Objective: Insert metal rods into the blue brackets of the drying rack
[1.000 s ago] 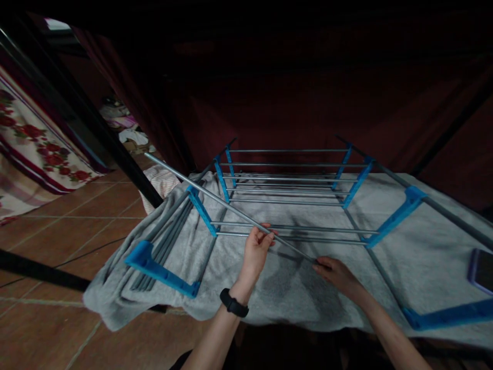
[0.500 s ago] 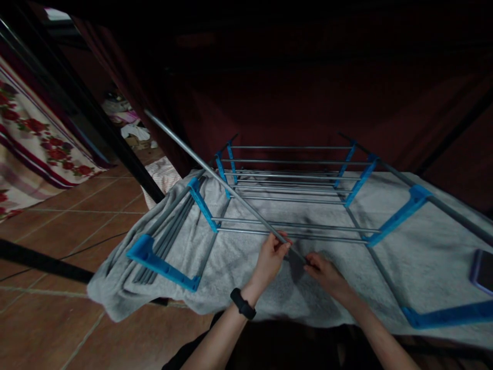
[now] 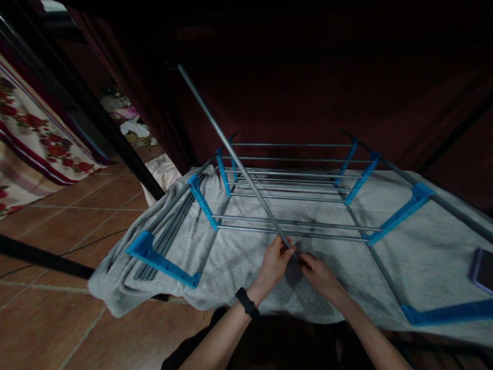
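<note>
My left hand (image 3: 276, 259), with a black band on its wrist, pinches a long grey metal tube (image 3: 234, 156) close to its lower end. The tube slants up and away to the left, across the rack. At that lower end my right hand (image 3: 319, 272) has its fingers closed on the tube's tip, which they mostly hide. Beyond both hands lies a partly assembled drying rack (image 3: 300, 222) of grey rods. A blue plastic bracket (image 3: 164, 261) joins its tubes at the near left; another blue bracket (image 3: 402, 213) sits on the right side.
A grey blanket (image 3: 246, 267) lies under the rack. Several loose tubes (image 3: 169, 236) rest on it at the left. A phone (image 3: 482, 270) lies at the right edge. A dark bed post (image 3: 115, 133) rises at the left, and a dark red curtain (image 3: 327, 103) hangs behind.
The tube has swung steeper, its far end moving up and to the right. Both hands have shifted slightly and drawn closer together at its lower end.
</note>
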Demonstrator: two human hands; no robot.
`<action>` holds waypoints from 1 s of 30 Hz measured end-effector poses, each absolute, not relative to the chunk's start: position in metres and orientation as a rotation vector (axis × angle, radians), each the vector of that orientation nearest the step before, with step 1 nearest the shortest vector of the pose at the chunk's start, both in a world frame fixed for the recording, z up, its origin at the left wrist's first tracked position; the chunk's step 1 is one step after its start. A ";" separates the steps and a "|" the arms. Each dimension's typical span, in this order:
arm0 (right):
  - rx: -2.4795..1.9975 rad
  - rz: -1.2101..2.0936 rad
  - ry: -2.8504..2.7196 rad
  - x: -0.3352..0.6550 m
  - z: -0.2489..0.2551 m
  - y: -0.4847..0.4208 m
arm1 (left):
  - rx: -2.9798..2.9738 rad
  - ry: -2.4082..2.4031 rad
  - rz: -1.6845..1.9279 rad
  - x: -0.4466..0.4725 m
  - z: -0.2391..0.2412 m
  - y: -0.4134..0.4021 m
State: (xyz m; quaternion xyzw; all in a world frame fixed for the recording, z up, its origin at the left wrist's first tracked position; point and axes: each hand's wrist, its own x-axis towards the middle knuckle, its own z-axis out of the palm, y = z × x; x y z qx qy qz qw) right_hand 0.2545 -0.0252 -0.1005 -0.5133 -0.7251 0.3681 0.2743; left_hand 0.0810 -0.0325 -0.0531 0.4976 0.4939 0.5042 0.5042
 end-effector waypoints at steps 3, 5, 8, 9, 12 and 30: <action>-1.376 0.980 -1.971 0.251 -0.098 -0.027 | 1.194 1.226 1.208 0.080 -0.054 -0.031; -1.371 0.975 -1.981 0.248 -0.097 -0.029 | 1.207 1.236 1.203 0.079 -0.053 -0.031; -1.371 0.977 -1.964 0.245 -0.096 -0.030 | 1.240 1.241 1.214 0.079 -0.050 -0.033; -1.371 0.985 -1.955 0.245 -0.096 -0.031 | 1.250 1.239 1.218 0.079 -0.050 -0.033; -1.358 1.023 -1.929 0.243 -0.096 -0.032 | 1.262 1.221 1.206 0.082 -0.051 -0.035; -1.249 1.080 -1.842 0.248 -0.099 -0.030 | 1.245 1.267 1.176 0.081 -0.058 -0.040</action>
